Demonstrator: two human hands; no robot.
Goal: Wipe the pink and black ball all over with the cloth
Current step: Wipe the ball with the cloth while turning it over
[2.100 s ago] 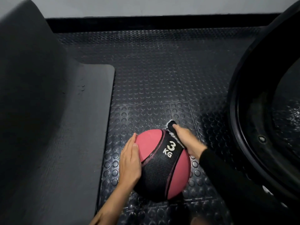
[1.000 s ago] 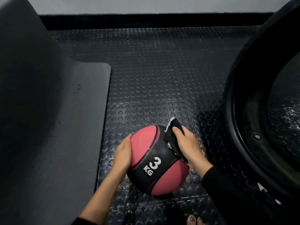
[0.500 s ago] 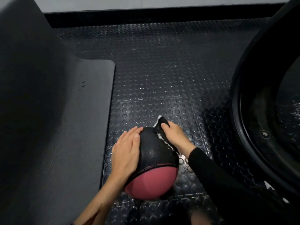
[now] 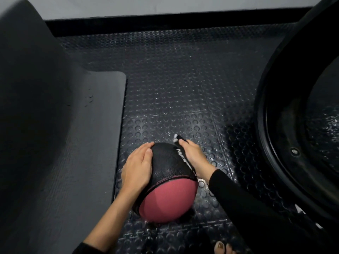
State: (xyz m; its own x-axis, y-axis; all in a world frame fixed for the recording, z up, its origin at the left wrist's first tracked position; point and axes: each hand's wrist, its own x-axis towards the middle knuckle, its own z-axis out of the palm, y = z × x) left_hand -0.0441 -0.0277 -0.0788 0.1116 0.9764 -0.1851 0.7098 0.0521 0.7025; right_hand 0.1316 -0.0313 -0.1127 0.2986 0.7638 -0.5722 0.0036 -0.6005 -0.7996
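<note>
The ball [image 4: 168,182] sits on the studded rubber floor [image 4: 174,99], close in front of the person, black panel up and pink panel toward the camera. The left hand [image 4: 137,168] lies flat against the ball's left side, fingers straight and together, steadying it. The right hand [image 4: 194,158] grips the cloth [image 4: 180,143] and presses it to the ball's upper right side, with a corner of the cloth poking out past the fingertips.

To do this step well, the right hand likely needs firm, overlapping strokes along the curve, while the left turns the ball a little at a time, so each panel and seam comes under the cloth. The underside, which rests on the floor, probably needs the ball rolled right over. The left palm should brace against the push, since a round ball may roll off on this floor.

Most of the cloth is hidden under the right hand, so its size and fold cannot be told. The ball's far side and underside are out of sight. A grey mat [image 4: 91,143] on the left and a big black round rim [image 4: 275,125] on the right are cut off by the edges.
</note>
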